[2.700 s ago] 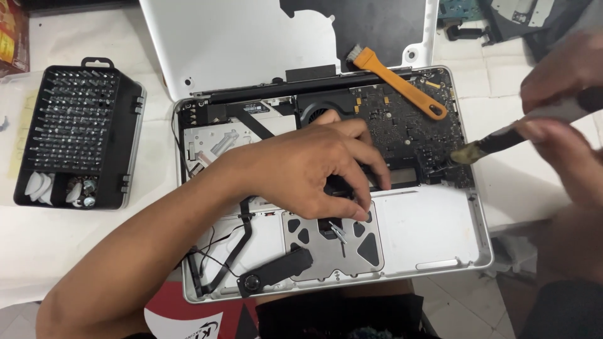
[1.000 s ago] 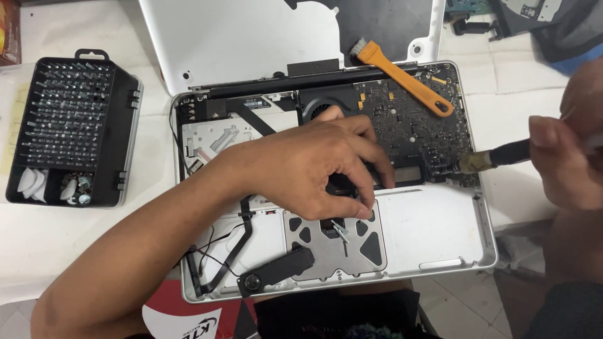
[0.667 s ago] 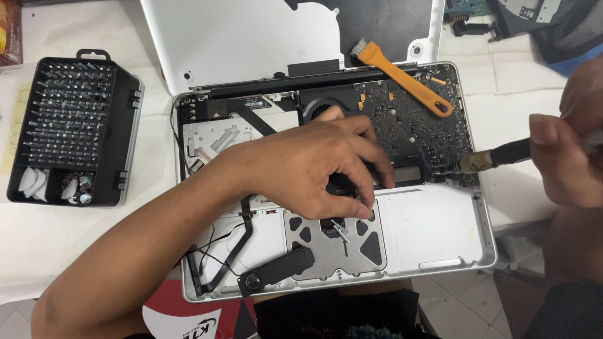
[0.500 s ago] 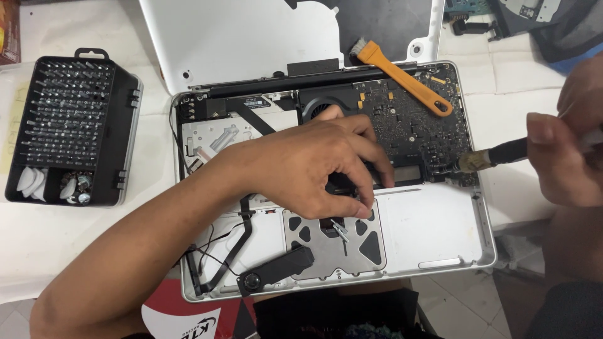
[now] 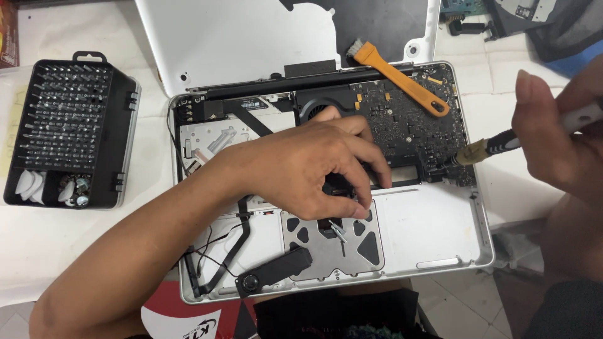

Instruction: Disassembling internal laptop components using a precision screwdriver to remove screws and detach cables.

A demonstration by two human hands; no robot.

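Observation:
An opened silver laptop [image 5: 433, 232] lies bottom up with its dark logic board [image 5: 402, 119] and fan [image 5: 317, 100] exposed. My left hand [image 5: 308, 163] rests inside the case, fingers spread, with the fingertips pressing on a black part just above the trackpad plate [image 5: 333, 242]; it holds nothing. My right hand [image 5: 559, 144] grips a screwdriver [image 5: 490, 147] at the right. The screwdriver's tip touches the right edge of the logic board.
An orange-handled brush [image 5: 402, 78] lies across the board's top right. The removed bottom cover [image 5: 239, 44] lies behind the laptop. A black case of screwdriver bits [image 5: 66, 132] stands open at the left. A loose black speaker [image 5: 273, 273] with wires sits in the case's lower left.
My right hand has shifted a little with the screwdriver, and its tip stays at the board's right edge. My left hand has not moved.

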